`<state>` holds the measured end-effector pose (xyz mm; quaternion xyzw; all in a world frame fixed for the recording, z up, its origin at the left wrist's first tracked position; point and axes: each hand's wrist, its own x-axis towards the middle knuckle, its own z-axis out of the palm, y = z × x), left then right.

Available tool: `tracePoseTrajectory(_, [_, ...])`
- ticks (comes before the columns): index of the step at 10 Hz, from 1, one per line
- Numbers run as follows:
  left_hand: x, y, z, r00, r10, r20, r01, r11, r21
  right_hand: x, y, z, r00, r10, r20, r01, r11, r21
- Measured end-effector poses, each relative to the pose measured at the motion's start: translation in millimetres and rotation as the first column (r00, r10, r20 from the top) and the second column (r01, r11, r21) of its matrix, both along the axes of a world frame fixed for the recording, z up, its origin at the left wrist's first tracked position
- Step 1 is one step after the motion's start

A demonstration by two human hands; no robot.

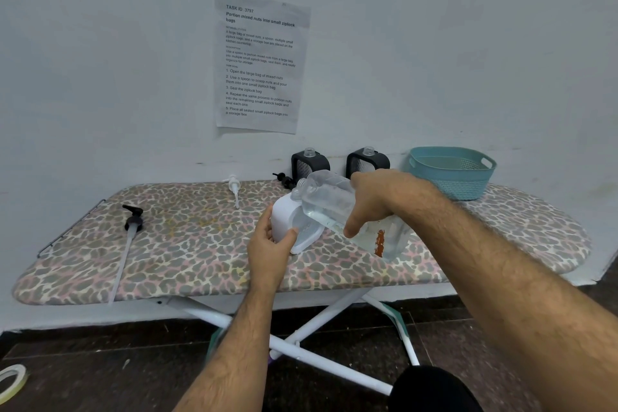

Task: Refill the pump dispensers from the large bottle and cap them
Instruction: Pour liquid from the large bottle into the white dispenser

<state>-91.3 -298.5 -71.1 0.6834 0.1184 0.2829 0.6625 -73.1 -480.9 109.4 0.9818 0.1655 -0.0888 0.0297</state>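
The right hand point(369, 202) wraps around the large bottle point(337, 207), tipping its mouth onto the white dispenser's point(284, 216) neck to pour. The left hand point(271, 241) curls around that dispenser, steadying it on the ironing board point(187, 244). Two black dispensers point(309, 164) wait uncapped behind.

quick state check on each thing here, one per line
large bottle: tilted, neck at white dispenser's mouth, held by right hand
white dispenser: uncapped, steadied by left hand
two black dispensers: uncapped, upright by wall
black pump: lying loose on board
white pump: lying loose
second black pump: lying loose
basket: upright
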Motion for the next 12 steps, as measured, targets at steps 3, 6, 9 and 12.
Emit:
tracePoseTrajectory(3, [0.6, 0.6, -1.5, 1.000, 0.002, -0.002, -0.002, 1.000, 0.004, -0.4, 0.4, 1.0, 1.000, -0.003, -0.004, 0.003, 1.000, -0.003])
tracePoseTrajectory(6, [1.7, 1.2, -2.6, 1.000, 0.002, 0.008, -0.003, 1.000, 0.009, 0.4, 1.3, 0.0, 1.000, -0.008, 0.003, 0.008, 1.000, -0.012])
tracePoseTrajectory(9, [0.3, 0.8, -1.3, 1.000, -0.006, 0.015, 0.006, 1.000, 0.002, -3.0, 0.7, 2.3, 1.000, 0.000, 0.007, 0.000, 1.000, -0.010])
tracePoseTrajectory(12, [-0.3, 0.3, -0.7, 1.000, -0.004, 0.014, 0.004, 1.000, 0.010, -1.4, 1.7, 1.9, 1.000, -0.001, 0.008, 0.001, 1.000, -0.015])
